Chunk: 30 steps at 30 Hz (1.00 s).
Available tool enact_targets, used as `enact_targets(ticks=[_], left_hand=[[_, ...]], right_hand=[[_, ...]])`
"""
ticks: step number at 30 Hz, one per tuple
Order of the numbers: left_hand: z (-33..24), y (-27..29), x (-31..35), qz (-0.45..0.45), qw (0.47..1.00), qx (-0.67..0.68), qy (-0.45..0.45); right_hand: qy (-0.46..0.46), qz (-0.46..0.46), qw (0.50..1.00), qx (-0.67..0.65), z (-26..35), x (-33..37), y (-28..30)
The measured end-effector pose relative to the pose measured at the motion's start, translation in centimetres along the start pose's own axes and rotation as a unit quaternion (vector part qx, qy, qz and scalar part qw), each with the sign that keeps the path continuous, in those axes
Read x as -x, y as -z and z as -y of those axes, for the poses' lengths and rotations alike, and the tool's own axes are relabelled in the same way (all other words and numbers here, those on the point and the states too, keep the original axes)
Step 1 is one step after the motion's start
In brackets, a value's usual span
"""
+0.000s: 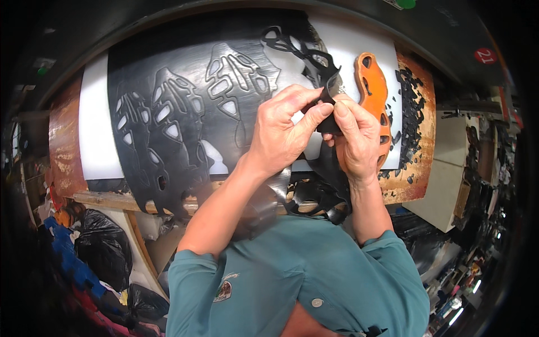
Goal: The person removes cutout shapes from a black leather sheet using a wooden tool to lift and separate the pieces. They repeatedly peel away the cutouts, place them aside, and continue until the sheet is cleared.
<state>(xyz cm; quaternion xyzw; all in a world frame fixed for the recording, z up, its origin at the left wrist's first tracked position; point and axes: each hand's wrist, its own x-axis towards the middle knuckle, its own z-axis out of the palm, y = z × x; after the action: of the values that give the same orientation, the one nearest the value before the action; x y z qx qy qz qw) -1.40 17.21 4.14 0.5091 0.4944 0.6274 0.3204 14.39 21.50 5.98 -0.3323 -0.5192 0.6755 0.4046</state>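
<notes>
Both of my hands meet over the right part of a white cutting board (100,112). My left hand (279,126) pinches a cut piece of black leather (329,124) between thumb and fingers. My right hand (359,132) grips the same piece from the other side, its thumb close to the left one. A black leather sheet (168,53) covers much of the board, with several cut outlines of openwork shapes. Thin black offcuts hang by my hands and toward my lap. Beside my right hand lies an orange cutting die (373,84), partly hidden by that hand.
Small black scraps (412,106) litter the worn brown surface at the right. Loose black offcuts (317,194) lie at the near edge. A dark machine beam (466,33) spans the far side. Black plastic bags (104,241) sit low left, and a pale cabinet (441,174) stands right.
</notes>
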Motion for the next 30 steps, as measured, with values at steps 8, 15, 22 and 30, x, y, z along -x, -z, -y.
enact_targets(ticks=[8, 15, 22, 30], left_hand=[[2.0, 1.0, 1.4, -0.035, 0.993, 0.009, 0.112], [5.0, 6.1, 2.5, -0.230, 0.959, 0.000, 0.166], [5.2, 5.9, 3.2, -0.131, 0.976, -0.165, 0.058], [-0.5, 5.9, 7.5, 0.048, 0.963, -0.265, -0.020]], right_hand=[[0.007, -0.065, 0.996, 0.067, 0.8, 0.7, 1.6], [0.091, -0.273, 0.940, -0.183, 3.6, -2.2, 11.1], [0.215, -0.313, 0.922, 0.071, 8.8, 0.6, 18.7], [0.150, -0.124, 0.954, 0.227, 3.2, 0.4, 6.5]])
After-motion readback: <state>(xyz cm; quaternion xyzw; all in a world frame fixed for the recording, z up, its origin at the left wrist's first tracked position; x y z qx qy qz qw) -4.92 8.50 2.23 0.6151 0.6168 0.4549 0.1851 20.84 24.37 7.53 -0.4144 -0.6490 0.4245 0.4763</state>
